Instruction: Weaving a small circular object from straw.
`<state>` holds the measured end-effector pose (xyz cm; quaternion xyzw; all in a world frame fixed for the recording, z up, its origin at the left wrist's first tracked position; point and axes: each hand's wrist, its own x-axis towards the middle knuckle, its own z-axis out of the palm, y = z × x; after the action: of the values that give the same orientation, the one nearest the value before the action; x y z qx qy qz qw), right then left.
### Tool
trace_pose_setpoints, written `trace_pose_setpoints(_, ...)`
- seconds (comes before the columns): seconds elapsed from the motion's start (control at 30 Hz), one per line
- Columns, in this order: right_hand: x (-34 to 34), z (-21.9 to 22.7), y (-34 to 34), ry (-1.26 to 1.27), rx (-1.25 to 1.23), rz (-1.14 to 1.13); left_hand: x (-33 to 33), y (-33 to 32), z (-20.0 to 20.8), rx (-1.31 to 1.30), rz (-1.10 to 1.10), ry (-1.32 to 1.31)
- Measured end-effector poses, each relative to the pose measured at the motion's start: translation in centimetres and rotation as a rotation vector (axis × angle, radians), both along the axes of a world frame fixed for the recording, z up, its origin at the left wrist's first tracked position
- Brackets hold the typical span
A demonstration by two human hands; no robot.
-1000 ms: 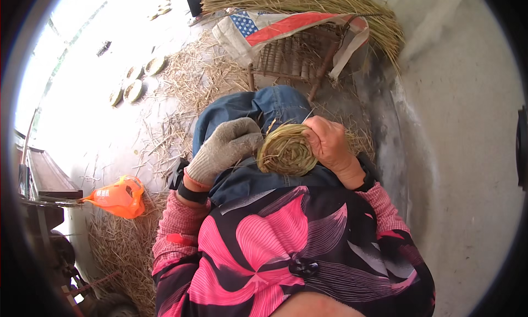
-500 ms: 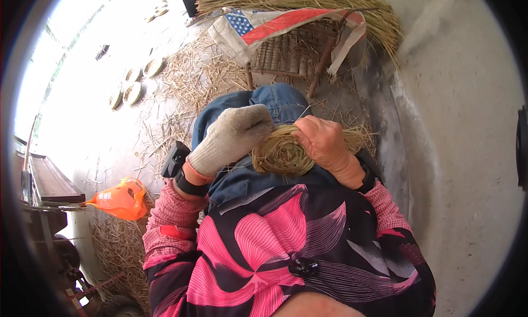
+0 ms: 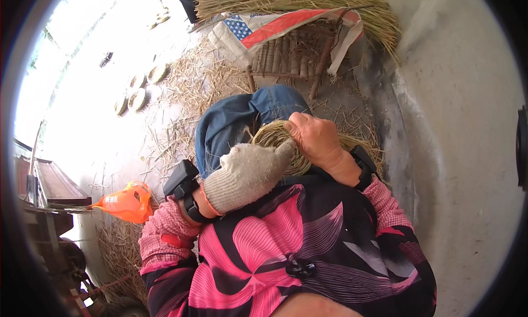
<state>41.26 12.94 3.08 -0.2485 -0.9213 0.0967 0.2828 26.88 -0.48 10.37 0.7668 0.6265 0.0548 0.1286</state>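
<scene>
A round coil of greenish-yellow straw [image 3: 270,134] rests on my lap over my blue jeans [image 3: 220,119]. My bare right hand [image 3: 318,141] grips its far right edge, with thumb and fingers pinched on the straw. A loose bundle of straw [image 3: 360,144] trails out to the right behind that wrist. My left hand [image 3: 250,168], in a grey-white knitted glove, lies across the near left side of the coil and hides much of it. The gloved fingers are bent together by the coil's middle, close to my right fingertips; what they pinch is hidden.
A low wooden seat [image 3: 286,58] with a striped, starred cloth [image 3: 275,28] stands ahead. Behind it lies a heap of long straw [image 3: 308,1]. Several round woven pieces [image 3: 137,98] lie left on the floor. An orange plastic bag [image 3: 127,202] hangs left; a wall [image 3: 462,124] rises right.
My left hand has moved toward me and right, from the coil's far left edge to over its near side. A thin needle-like tip beside my right hand no longer shows. The coil has tilted.
</scene>
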Motion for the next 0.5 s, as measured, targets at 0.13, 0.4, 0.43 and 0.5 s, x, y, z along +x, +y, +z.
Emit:
trace_pose_setpoints(0.13,0.0,0.2,0.0,0.039,-0.008,0.025,-0.2,-0.3,-0.7,0.003,-0.024,0.039)
trace_pose_setpoints(0.4,0.4,1.3,1.5,0.292,0.166,0.239,-6.6,-1.5,2.1,0.702,0.221,-0.918)
trace_pose_setpoints(0.43,0.3,2.1,1.3,0.292,0.17,0.246,-7.6,-0.7,2.3,0.791,0.272,-0.72)
trace_pose_setpoints(0.5,-0.3,3.5,0.7,0.257,0.297,0.379,-8.5,1.3,2.2,0.711,0.4,-0.493)
